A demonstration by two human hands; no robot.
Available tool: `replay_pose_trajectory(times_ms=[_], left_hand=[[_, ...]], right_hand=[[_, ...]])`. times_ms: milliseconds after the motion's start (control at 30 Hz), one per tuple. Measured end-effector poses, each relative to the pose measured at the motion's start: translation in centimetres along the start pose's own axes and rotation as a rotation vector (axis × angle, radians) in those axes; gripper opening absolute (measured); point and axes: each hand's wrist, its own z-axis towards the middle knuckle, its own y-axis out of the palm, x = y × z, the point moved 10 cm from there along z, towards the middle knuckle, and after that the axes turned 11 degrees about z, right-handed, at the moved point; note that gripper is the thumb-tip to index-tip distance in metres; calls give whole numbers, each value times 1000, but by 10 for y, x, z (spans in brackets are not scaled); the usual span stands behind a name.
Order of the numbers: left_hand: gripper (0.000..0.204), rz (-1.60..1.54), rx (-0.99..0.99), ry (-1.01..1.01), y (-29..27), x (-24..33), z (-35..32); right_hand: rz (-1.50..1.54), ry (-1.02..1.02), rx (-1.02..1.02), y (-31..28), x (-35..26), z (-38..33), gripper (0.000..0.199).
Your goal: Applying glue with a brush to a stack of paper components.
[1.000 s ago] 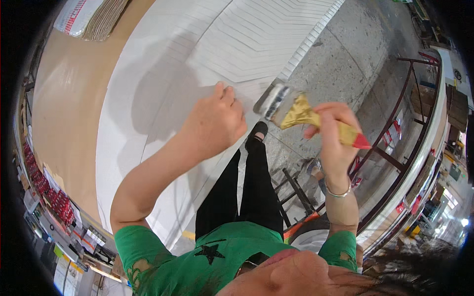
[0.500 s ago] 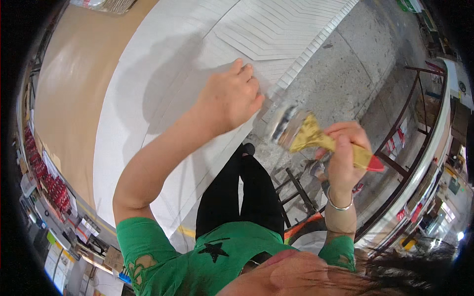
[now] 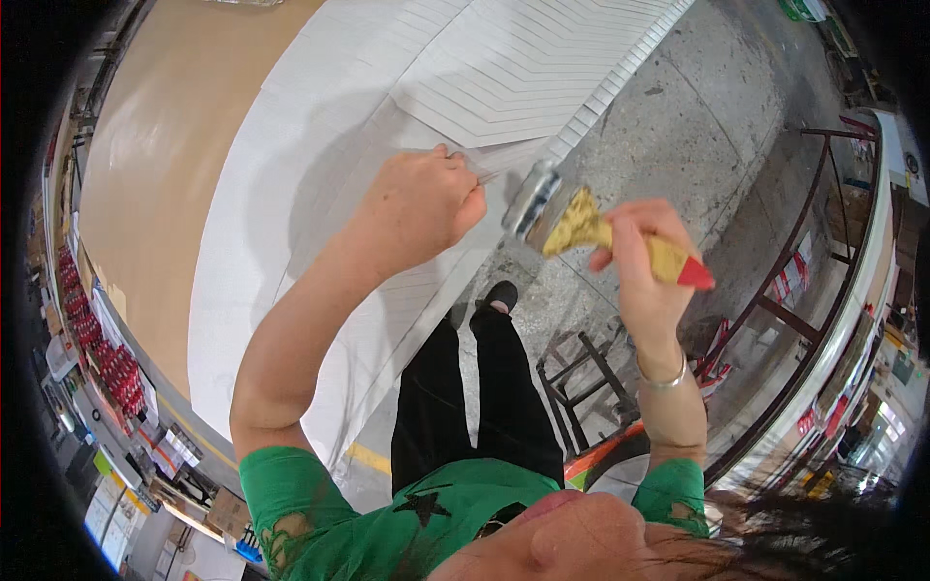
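Observation:
My right hand (image 3: 651, 254) is wrapped round the handle of a wide flat paintbrush (image 3: 578, 225). The brush has a yellow handle with a red end and a shiny metal band. Its head is over the slanting edge of a large white surface (image 3: 242, 261), a short way from my left hand. My left hand (image 3: 418, 205) is over that surface, fingers curled in and closed on what looks like a thin, pale see-through sheet (image 3: 499, 160), wrinkled at the fingertips. Beyond lies a panel of angled pale strips (image 3: 504, 73), bordered by a row of small tabs (image 3: 620, 76).
A tan board (image 3: 165, 174) lies under the white surface on the left. Grey concrete floor (image 3: 678, 126) is on the right. A dark metal frame (image 3: 586, 382) stands near my legs, and a curved-looking bench with a reddish-brown frame (image 3: 819, 232) runs along the right.
My right hand and the brush have moved up and to the left. My left hand has shifted slightly left, its fingers now curled tighter, and the thin sheet is pulled into wrinkles.

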Motion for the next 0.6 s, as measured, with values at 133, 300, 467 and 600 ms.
replay_pose_trajectory(times_ms=[133, 300, 467, 600], left_hand=[[17, 32, 60, 32, -1, -2, -4], [26, 63, 101, 48, -4, 2, 1], [25, 112, -18, 3, 4, -4, 3], [28, 149, -21, -23, 10, -1, -8]], right_hand=[[61, 8, 125, 1, -11, 2, 4], [8, 34, 2, 18, -3, -16, 5], [11, 6, 168, 11, -21, -10, 6], [-8, 40, -4, 30, -7, -41, 4]])
